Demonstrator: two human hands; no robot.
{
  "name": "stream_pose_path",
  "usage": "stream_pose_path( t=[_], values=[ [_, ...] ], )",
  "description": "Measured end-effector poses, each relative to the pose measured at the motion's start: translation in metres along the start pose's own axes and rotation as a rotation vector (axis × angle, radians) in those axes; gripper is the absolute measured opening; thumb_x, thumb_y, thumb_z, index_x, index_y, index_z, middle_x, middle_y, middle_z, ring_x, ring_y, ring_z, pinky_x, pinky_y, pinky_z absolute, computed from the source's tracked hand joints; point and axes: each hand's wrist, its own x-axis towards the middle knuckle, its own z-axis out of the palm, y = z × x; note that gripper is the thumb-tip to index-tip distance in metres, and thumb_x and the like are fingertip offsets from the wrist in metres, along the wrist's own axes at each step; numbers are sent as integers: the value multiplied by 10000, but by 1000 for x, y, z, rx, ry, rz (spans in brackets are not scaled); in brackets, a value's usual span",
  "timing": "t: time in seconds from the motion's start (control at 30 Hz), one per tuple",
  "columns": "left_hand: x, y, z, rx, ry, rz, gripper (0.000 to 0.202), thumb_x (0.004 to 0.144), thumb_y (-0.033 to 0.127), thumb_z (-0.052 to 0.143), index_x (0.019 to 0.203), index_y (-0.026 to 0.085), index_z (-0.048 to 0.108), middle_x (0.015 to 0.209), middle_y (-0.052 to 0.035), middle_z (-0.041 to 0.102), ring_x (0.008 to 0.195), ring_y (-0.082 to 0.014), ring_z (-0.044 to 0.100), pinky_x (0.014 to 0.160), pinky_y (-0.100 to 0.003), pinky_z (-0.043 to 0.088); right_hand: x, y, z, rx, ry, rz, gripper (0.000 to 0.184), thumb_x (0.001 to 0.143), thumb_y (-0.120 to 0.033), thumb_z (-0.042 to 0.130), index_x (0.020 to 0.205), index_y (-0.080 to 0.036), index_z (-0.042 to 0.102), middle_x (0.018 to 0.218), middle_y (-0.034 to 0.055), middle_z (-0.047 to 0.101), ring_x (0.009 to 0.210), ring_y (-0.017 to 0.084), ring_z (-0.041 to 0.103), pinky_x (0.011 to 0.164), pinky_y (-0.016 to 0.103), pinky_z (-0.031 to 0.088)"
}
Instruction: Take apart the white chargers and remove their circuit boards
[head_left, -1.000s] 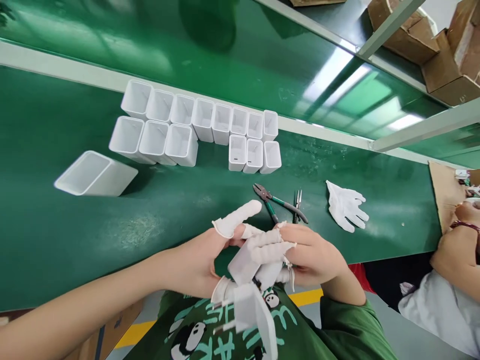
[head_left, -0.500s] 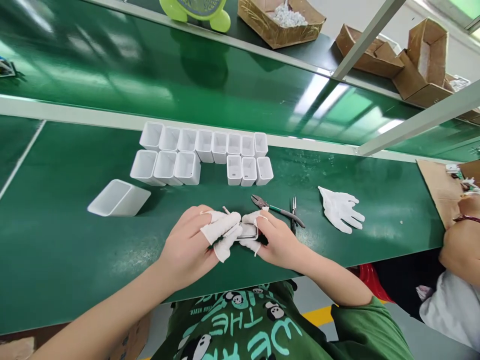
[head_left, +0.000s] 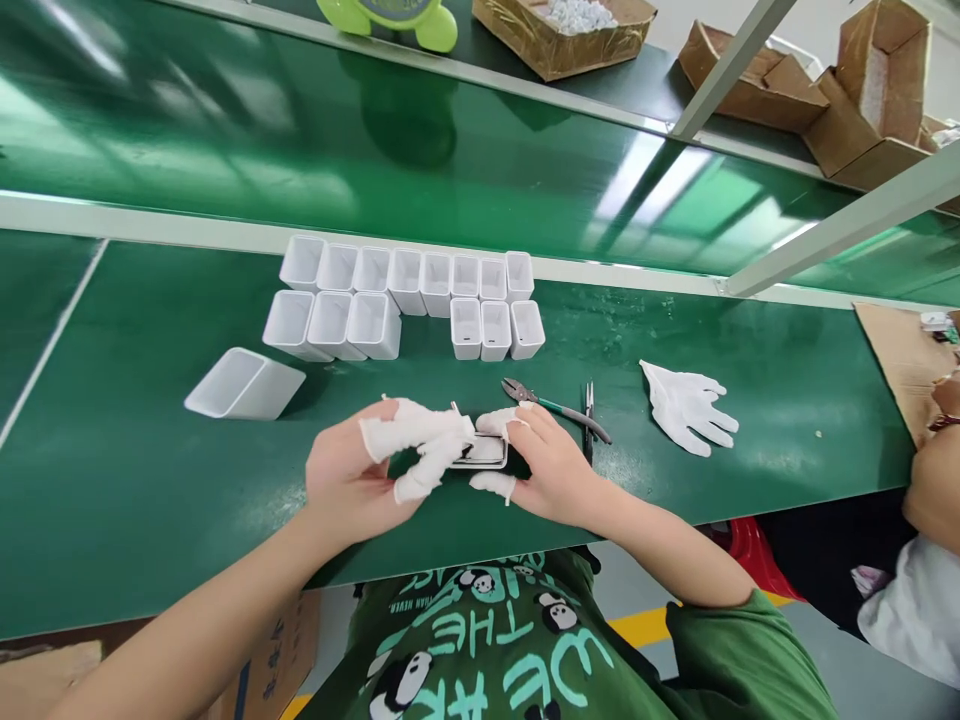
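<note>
Here, shirt (head_left: 510,640): "THE", "THAN NEVER"
Left grip (head_left: 356,465): pinched on white casing (head_left: 484,455)
Right grip (head_left: 555,460): around casing, cannot tell whether clamped

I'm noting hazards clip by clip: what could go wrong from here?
The left hand and right hand work at the white piece with covered fingertips, so it might slip. The cutters lie close beyond the right hand and could get knocked. The back row of white containers stands packed together; a bump might topple several.
</note>
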Motion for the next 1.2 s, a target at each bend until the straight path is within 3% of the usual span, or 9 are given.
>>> stream_pose_path(
  t=[0.1,0.23,0.4,0.57,0.73,0.87,0.93,1.07,1.2],
  values=[
    [2,-2,4,-30,101,-113,336,770,-3,719,953,264,807,729,25,741,569,-107,613,549,-240,531,0,4,-6,82,54,-52,285,1010,-331,608,1242,-179,542,1132,162,685,1054,272,643,911,439,571],
    [-1,0,7,15,151,-246,267,777,-2,699,866,230,794,768,13,757,660,-125,653,625,-258,542,-1,6,-6,0,-36,-93,28,983,-201,582,1010,-203,588,983,136,643,924,261,609,785,397,565],
    [-4,1,7,24,162,-346,240,750,41,714,885,219,801,758,8,759,645,-136,651,608,-268,538,4,4,-5,-137,-185,-171,178,864,-61,556,961,-208,579,921,107,537,830,246,476,697,353,509],
    [-4,0,6,31,181,-381,216,756,60,703,852,227,800,790,5,766,670,-145,643,639,-292,520,7,6,-6,-77,-125,-175,109,919,-94,554,914,-202,566,930,107,520,816,227,479,676,332,503],
    [-3,0,8,10,191,-301,208,770,70,732,863,242,805,757,7,753,661,-154,649,639,-309,508,2,10,-4,-59,-124,-160,94,952,-124,575,901,-203,565,1107,181,615,924,266,601,720,397,564],
    [-2,-1,8,-1,181,-234,274,774,29,725,922,247,797,713,24,714,634,-140,632,615,-295,499,0,10,-1,-5,-75,-126,212,1006,-189,559,1216,-198,531,1206,189,633,1148,298,627,903,477,596],
    [-3,-2,7,-12,182,-194,322,771,0,709,958,250,787,713,30,701,620,-131,615,612,-288,501,1,10,1,-6,-43,-115,274,1022,-205,537,1294,-191,501,1142,170,656,1103,290,636,889,466,599],
    [-4,-2,7,-37,169,-89,360,769,-19,695,999,245,775,740,25,702,603,-112,591,574,-258,483,4,8,3,24,-38,-116,225,990,-136,525,1206,-188,564,1009,134,657,875,261,594,770,419,570],
    [-4,-2,5,-59,119,4,371,759,32,734,1049,259,785,667,34,674,576,-117,593,533,-242,473,6,8,3,120,-70,-82,298,961,-98,535,1244,-190,539,1107,141,650,952,262,566,829,426,542]
  ],
)
